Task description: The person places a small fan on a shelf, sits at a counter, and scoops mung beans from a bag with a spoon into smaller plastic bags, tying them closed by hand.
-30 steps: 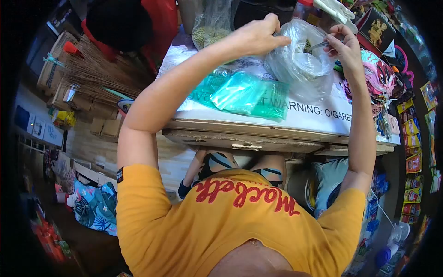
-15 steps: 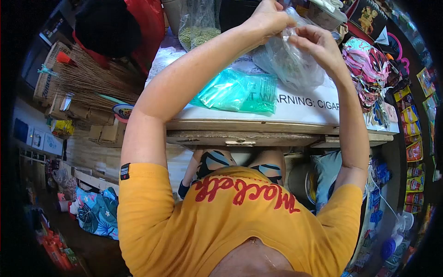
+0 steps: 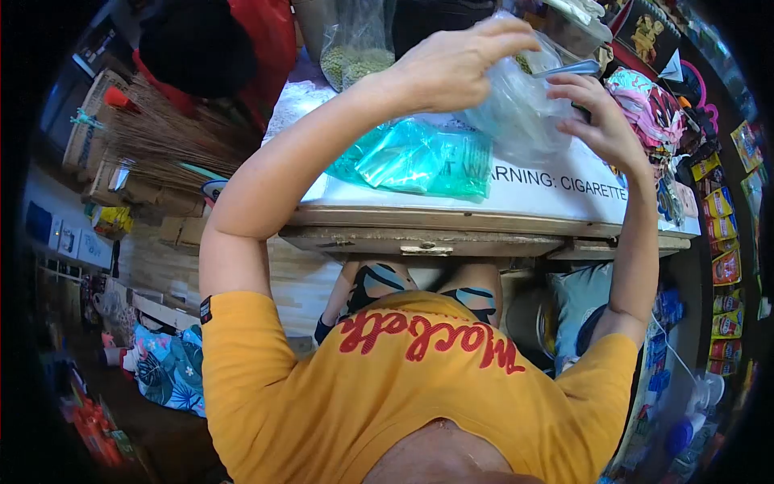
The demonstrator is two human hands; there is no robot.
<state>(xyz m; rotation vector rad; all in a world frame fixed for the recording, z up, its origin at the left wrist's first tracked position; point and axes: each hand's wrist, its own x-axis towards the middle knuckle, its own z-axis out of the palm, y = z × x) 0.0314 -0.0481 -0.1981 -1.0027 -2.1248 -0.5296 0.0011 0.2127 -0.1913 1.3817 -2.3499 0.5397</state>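
Note:
A clear plastic bag (image 3: 524, 117) stands crumpled on the table between my hands. My left hand (image 3: 463, 68) is at the bag's left side, fingers stretched out over its top; I cannot tell whether they touch it. My right hand (image 3: 601, 117) is on the right side, fingers spread and curved beside the plastic. A bluish-grey handle (image 3: 571, 68) pokes out behind the bag, close to my right fingertips. A folded pile of green plastic bags (image 3: 419, 161) lies in front of my left forearm. Behind that arm is a clear bag of small green beans (image 3: 355, 64).
The white table top (image 3: 556, 181) carries printed warning text. Below it sits a wooden drawer (image 3: 423, 244). A pink patterned cloth bundle (image 3: 645, 105) is at the right, with hanging sachets (image 3: 721, 230) beyond. Stick brooms (image 3: 169, 129) and boxes are at the left.
My fingers were pinched together at the bag's top and have come apart. My left hand has moved slightly left and down, the right hand right and down. The bluish-grey handle now shows.

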